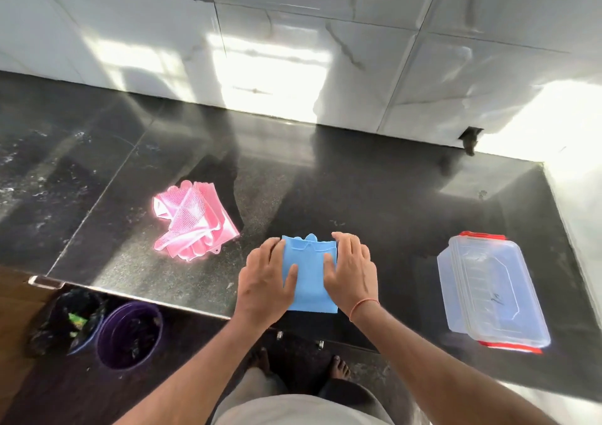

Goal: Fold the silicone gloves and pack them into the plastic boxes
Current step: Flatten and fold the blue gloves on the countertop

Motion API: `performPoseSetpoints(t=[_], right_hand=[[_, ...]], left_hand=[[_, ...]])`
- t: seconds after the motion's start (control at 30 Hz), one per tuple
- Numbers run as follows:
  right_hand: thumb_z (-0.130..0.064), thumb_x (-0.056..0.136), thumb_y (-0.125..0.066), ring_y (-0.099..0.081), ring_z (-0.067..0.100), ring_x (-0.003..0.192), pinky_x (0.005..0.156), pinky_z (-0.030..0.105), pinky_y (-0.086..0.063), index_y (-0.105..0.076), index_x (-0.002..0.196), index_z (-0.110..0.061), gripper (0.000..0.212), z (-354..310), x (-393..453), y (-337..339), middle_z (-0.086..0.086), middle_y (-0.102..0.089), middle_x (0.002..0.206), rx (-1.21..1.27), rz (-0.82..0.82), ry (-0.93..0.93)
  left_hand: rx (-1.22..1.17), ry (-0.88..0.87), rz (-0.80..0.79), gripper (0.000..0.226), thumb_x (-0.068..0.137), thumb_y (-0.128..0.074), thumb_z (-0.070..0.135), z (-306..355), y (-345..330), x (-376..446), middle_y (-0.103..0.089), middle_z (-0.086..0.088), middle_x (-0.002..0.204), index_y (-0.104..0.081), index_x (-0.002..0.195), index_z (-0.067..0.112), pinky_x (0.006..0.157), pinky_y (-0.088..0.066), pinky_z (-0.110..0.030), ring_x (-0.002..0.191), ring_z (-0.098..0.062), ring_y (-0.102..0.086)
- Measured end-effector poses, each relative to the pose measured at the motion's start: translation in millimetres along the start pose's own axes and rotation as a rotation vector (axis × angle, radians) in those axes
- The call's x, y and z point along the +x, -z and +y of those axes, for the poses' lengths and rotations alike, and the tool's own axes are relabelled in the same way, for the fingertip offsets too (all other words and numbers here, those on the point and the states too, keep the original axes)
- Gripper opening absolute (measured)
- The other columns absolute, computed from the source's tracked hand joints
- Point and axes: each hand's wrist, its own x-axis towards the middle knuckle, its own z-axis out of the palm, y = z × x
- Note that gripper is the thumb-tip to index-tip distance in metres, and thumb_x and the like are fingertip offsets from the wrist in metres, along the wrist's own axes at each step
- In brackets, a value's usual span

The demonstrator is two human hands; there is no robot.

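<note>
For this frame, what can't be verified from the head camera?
- Blue glove: both hands, left hand and right hand, cover its sides, so the fold state is unclear.
- Pink gloves: crumpled, glare-washed; count unclear.
- Plastic boxes: stacked, translucent; number and contents unclear.
- Purple bucket: contents too dark.

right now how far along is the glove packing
Early. Nothing looks packed: the plastic boxes sit stacked on the right with no gloves visible in them. In hand: the left hand and right hand press the blue glove flat, partly folded. Left: the pink gloves lie crumpled, unfolded.
</note>
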Motion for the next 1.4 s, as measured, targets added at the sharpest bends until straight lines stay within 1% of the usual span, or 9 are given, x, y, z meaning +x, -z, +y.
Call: performPoseSetpoints(t=[0.1, 0.17, 0.33, 0.87, 1.03, 1.1, 1.17, 1.27, 1.4], right_hand=[[-0.033, 0.103, -0.053, -0.030, 0.019, 0.158, 0.123, 0.060, -0.033, -0.037, 0.162, -0.023, 0.062, -5.8, -22.5, -13.0, -0.008, -0.035, 0.169, -0.184, 0.057, 0.253], [-0.034, 0.106, -0.046, -0.013, 0.019, 0.166, 0.126, 0.068, -0.022, -0.030, 0.168, -0.021, 0.065, -6.3, -32.2, -26.8, -0.007, -0.022, 0.177, -0.273, -0.035, 0.388], [-0.050, 0.113, -0.026, 0.015, 0.011, 0.165, 0.130, 0.068, -0.007, -0.008, 0.173, -0.025, 0.067, 7.0, -32.9, -44.5, -0.013, 0.007, 0.180, -0.317, -0.195, 0.348], [-0.052, 0.112, -0.027, 0.007, 0.015, 0.167, 0.128, 0.067, -0.004, -0.003, 0.173, -0.025, 0.070, 19.5, -32.1, -56.9, -0.011, 0.007, 0.181, -0.310, -0.144, 0.363], [-0.055, 0.113, -0.022, 0.016, 0.008, 0.165, 0.130, 0.069, 0.001, -0.007, 0.173, -0.030, 0.066, 10.2, -38.5, -42.3, -0.018, 0.007, 0.180, -0.268, -0.167, 0.293], [-0.059, 0.112, -0.022, 0.014, 0.005, 0.164, 0.131, 0.062, 0.008, -0.013, 0.172, -0.034, 0.066, 8.4, -45.8, -32.5, -0.022, 0.001, 0.179, -0.135, -0.105, 0.190], [-0.056, 0.112, -0.031, -0.001, 0.005, 0.165, 0.133, 0.051, 0.000, -0.026, 0.169, -0.033, 0.062, 8.3, -56.8, -21.9, -0.020, -0.017, 0.177, -0.017, 0.034, 0.079], [-0.040, 0.107, -0.056, -0.039, 0.008, 0.150, 0.126, 0.035, -0.035, -0.052, 0.152, -0.025, 0.048, 16.2, -80.5, -6.9, -0.014, -0.052, 0.155, 0.167, 0.361, -0.133], [-0.042, 0.105, -0.059, -0.057, 0.008, 0.126, 0.104, 0.035, -0.054, -0.058, 0.133, -0.038, 0.028, 31.9, -109.2, 14.8, -0.030, -0.057, 0.128, 0.419, 0.638, -0.470]], left_hand=[[0.146, -0.129, -0.008, 0.074, 0.107, -0.053, 0.044, 0.1, -13.5, -4.4, -0.025, -0.001, 0.181, -0.032, 0.173, 0.019, 0.124, -0.036, -0.061, 0.166, -0.032, -0.026], [0.200, -0.194, -0.019, 0.076, 0.105, -0.052, 0.042, -1.8, -22.9, -5.7, -0.019, 0.000, 0.184, -0.029, 0.174, 0.019, 0.127, -0.031, -0.066, 0.169, -0.031, -0.023], [0.236, -0.279, -0.039, 0.077, 0.102, -0.041, 0.038, -13.9, -39.9, -3.7, -0.018, -0.001, 0.184, -0.027, 0.175, 0.018, 0.128, -0.028, -0.068, 0.169, -0.030, -0.020], [0.186, -0.263, -0.126, 0.077, 0.109, -0.030, 0.045, -25.4, -51.8, 2.5, 0.007, 0.001, 0.186, 0.001, 0.177, 0.025, 0.135, -0.004, -0.061, 0.172, -0.029, 0.005], [0.207, -0.298, -0.232, 0.081, 0.101, -0.032, 0.044, -17.6, -33.0, 8.8, -0.005, -0.002, 0.186, -0.017, 0.176, 0.018, 0.135, 0.001, -0.063, 0.172, -0.029, 0.006], [0.181, -0.347, -0.247, 0.078, 0.100, -0.030, 0.042, -7.4, -21.8, 16.0, -0.016, -0.001, 0.184, -0.028, 0.174, 0.016, 0.135, 0.001, -0.063, 0.172, -0.028, 0.004], [0.141, -0.439, -0.236, 0.070, 0.103, -0.031, 0.038, 6.1, -12.7, 27.2, -0.028, 0.000, 0.181, -0.040, 0.169, 0.016, 0.136, -0.003, -0.062, 0.172, -0.027, -0.004], [0.041, -0.566, -0.259, 0.059, 0.108, -0.042, 0.030, 39.7, -6.2, 49.4, -0.038, 0.004, 0.176, -0.045, 0.166, 0.019, 0.139, -0.005, -0.052, 0.171, -0.023, -0.013], [-0.039, -0.704, -0.322, 0.058, 0.109, -0.051, 0.020, 94.7, -11.2, 76.4, -0.042, 0.007, 0.173, -0.044, 0.167, 0.021, 0.139, -0.011, -0.041, 0.168, -0.019, -0.024]])
